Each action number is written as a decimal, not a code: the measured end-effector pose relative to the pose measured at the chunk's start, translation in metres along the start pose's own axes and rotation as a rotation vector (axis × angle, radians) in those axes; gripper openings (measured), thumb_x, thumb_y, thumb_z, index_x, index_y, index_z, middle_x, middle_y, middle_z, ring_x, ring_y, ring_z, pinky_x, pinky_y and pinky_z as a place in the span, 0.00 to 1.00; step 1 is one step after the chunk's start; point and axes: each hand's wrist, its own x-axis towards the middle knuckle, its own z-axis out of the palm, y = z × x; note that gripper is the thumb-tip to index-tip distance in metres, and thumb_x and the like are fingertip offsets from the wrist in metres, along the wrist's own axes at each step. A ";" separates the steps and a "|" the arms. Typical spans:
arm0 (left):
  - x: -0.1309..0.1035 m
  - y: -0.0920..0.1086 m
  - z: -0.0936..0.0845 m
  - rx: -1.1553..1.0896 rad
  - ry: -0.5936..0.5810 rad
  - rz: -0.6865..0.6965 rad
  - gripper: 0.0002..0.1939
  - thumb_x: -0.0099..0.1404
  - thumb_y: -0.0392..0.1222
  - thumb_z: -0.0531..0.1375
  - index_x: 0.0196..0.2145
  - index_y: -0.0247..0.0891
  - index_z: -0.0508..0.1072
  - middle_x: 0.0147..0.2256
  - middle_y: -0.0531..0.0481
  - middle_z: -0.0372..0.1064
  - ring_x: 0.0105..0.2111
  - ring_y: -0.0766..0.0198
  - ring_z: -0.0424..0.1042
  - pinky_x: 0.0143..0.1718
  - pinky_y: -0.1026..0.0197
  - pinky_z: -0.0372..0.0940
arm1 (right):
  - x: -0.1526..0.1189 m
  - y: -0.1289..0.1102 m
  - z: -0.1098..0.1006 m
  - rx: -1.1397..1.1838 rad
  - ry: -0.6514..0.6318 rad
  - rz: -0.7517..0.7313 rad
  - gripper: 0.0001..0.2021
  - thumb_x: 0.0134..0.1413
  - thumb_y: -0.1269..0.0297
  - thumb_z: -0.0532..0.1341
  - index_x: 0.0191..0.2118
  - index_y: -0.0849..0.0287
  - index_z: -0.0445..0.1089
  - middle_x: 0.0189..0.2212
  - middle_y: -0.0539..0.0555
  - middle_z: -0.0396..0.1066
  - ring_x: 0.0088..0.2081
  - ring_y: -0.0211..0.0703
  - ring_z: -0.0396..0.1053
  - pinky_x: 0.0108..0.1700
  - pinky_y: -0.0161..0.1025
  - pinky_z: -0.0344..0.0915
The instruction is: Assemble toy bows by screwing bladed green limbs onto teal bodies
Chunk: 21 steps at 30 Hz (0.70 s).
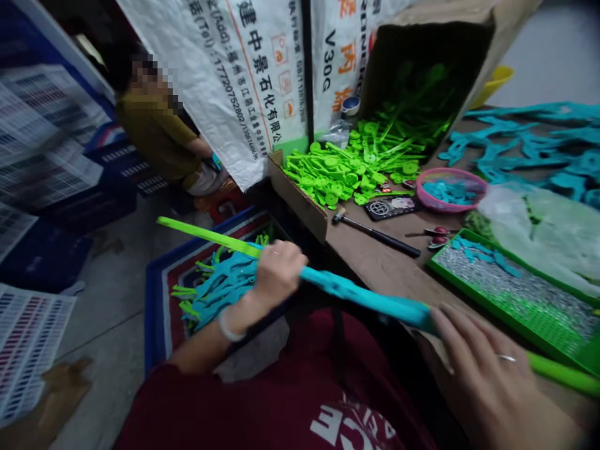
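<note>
A long plastic part (365, 297), blue in the middle with a lime green bar (206, 236) at its left end, stretches across in front of my body. My left hand (280, 270) is closed in a fist around it where green meets blue. At the other end, my right hand (492, 369) grips the blue portion, fingers over the top and thumb below, slightly blurred. Another green length (562, 374) sticks out past the right hand; its join is hidden by that hand. Below my left hand, a blue-rimmed crate (154, 312) holds similar blue and green parts (225, 284).
On the workbench (356, 250) lie a hammer (375, 234), a phone (391, 206), a pink basket (452, 206) and a green tray (506, 319) of small metal pieces. Green parts (347, 165) spill from a carton. Blue parts (529, 147) lie behind. A person (159, 134) sits at left.
</note>
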 end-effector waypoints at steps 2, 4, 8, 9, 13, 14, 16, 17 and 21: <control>-0.033 -0.070 -0.009 0.053 -0.088 -0.189 0.06 0.63 0.35 0.56 0.28 0.39 0.68 0.33 0.43 0.68 0.37 0.53 0.65 0.34 0.55 0.57 | 0.027 -0.029 0.000 -0.063 0.125 -0.151 0.26 0.64 0.68 0.59 0.66 0.65 0.61 0.61 0.69 0.67 0.62 0.65 0.65 0.60 0.58 0.64; -0.074 -0.135 -0.018 0.065 -0.218 -0.334 0.05 0.61 0.36 0.57 0.27 0.38 0.68 0.32 0.44 0.67 0.36 0.54 0.67 0.35 0.56 0.60 | 0.037 -0.048 0.004 -0.036 0.189 -0.256 0.23 0.63 0.73 0.57 0.63 0.68 0.63 0.61 0.70 0.65 0.63 0.64 0.64 0.60 0.57 0.65; -0.148 -0.212 -0.026 0.036 -0.512 -0.550 0.11 0.67 0.42 0.59 0.28 0.36 0.70 0.28 0.54 0.66 0.31 0.63 0.69 0.35 0.61 0.67 | 0.024 -0.050 0.025 0.083 0.153 -0.237 0.26 0.62 0.75 0.58 0.66 0.65 0.60 0.62 0.70 0.62 0.59 0.62 0.67 0.56 0.55 0.70; -0.160 -0.221 -0.024 0.042 -0.566 -0.610 0.10 0.69 0.44 0.60 0.32 0.35 0.72 0.31 0.53 0.68 0.32 0.65 0.70 0.35 0.60 0.69 | 0.016 -0.045 0.033 0.093 0.136 -0.197 0.28 0.62 0.74 0.59 0.67 0.63 0.59 0.62 0.70 0.61 0.57 0.62 0.69 0.54 0.54 0.72; -0.174 -0.241 -0.001 0.131 -0.630 -0.837 0.18 0.70 0.49 0.61 0.52 0.35 0.70 0.49 0.44 0.71 0.44 0.58 0.74 0.44 0.51 0.73 | -0.015 -0.028 0.059 0.068 0.058 -0.023 0.30 0.63 0.67 0.60 0.69 0.59 0.56 0.62 0.70 0.61 0.54 0.63 0.71 0.47 0.54 0.75; -0.168 -0.243 0.010 0.146 -0.616 -0.863 0.19 0.70 0.48 0.61 0.54 0.35 0.70 0.51 0.42 0.70 0.47 0.56 0.73 0.46 0.49 0.73 | -0.022 -0.025 0.064 0.054 0.043 -0.028 0.28 0.64 0.66 0.58 0.68 0.59 0.57 0.61 0.69 0.63 0.54 0.64 0.71 0.46 0.54 0.76; -0.146 -0.237 0.040 0.126 -0.577 -0.836 0.20 0.70 0.48 0.61 0.55 0.36 0.69 0.53 0.42 0.69 0.49 0.55 0.73 0.48 0.47 0.72 | -0.036 -0.021 0.068 0.028 -0.007 -0.079 0.25 0.66 0.65 0.56 0.66 0.57 0.60 0.58 0.66 0.67 0.57 0.67 0.69 0.45 0.55 0.76; -0.130 -0.224 0.058 0.083 -0.554 -0.772 0.20 0.70 0.48 0.61 0.55 0.36 0.69 0.53 0.42 0.69 0.49 0.55 0.73 0.48 0.47 0.72 | -0.043 -0.020 0.068 0.016 -0.036 -0.093 0.23 0.66 0.65 0.55 0.65 0.55 0.61 0.56 0.65 0.69 0.57 0.67 0.68 0.45 0.55 0.76; -0.054 -0.088 0.124 -0.308 -0.459 -0.184 0.13 0.73 0.44 0.54 0.46 0.36 0.74 0.42 0.42 0.74 0.42 0.57 0.75 0.45 0.51 0.71 | -0.069 -0.032 0.058 -0.075 -0.086 0.176 0.25 0.67 0.62 0.55 0.67 0.57 0.59 0.57 0.68 0.67 0.54 0.64 0.71 0.45 0.56 0.77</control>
